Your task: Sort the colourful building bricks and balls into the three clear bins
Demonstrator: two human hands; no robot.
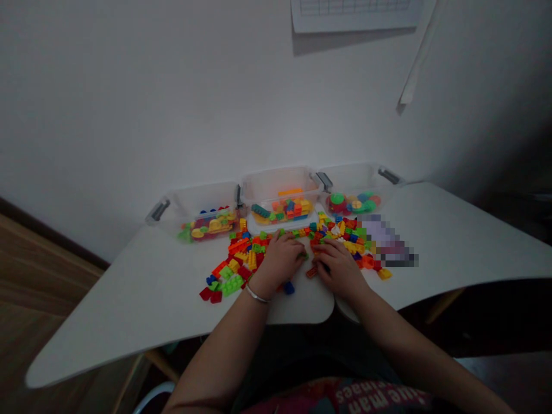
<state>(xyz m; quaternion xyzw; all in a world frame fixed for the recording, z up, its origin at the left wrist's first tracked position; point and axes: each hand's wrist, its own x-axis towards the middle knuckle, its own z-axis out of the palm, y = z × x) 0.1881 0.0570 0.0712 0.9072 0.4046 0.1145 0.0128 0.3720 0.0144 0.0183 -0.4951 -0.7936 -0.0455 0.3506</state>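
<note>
Left hand (284, 256): palm down, fingers partly curled, reaching in among loose toy bricks. Small green piece (304, 255) at its fingertips; can't tell if gripped. Right hand (338, 267): fingers bent, also palm down, at the near edge of the bricks; hold unclear, fingertips too dark. Red brick (311, 272) on the table (129, 305), just beside the right thumb, between the hands. Blue brick (288, 287) close by the left wrist.

Left brick pile (233, 284) lies outward of the left hand: red, orange, yellow, green, blue. Right brick pile (353, 247) lies beyond and outward of the right hand, similar mix.

Three clear boxes, past the hands. Left box (202, 197), beyond and left of the left hand: yellow, red, green, some blue pieces. Middle box (276, 179), straight beyond the left hand: teal ridged piece (260, 211), orange, yellow, red, green, blue bits. Right box (356, 177), beyond the right hand: round-looking green, red, blue, orange pieces.
</note>
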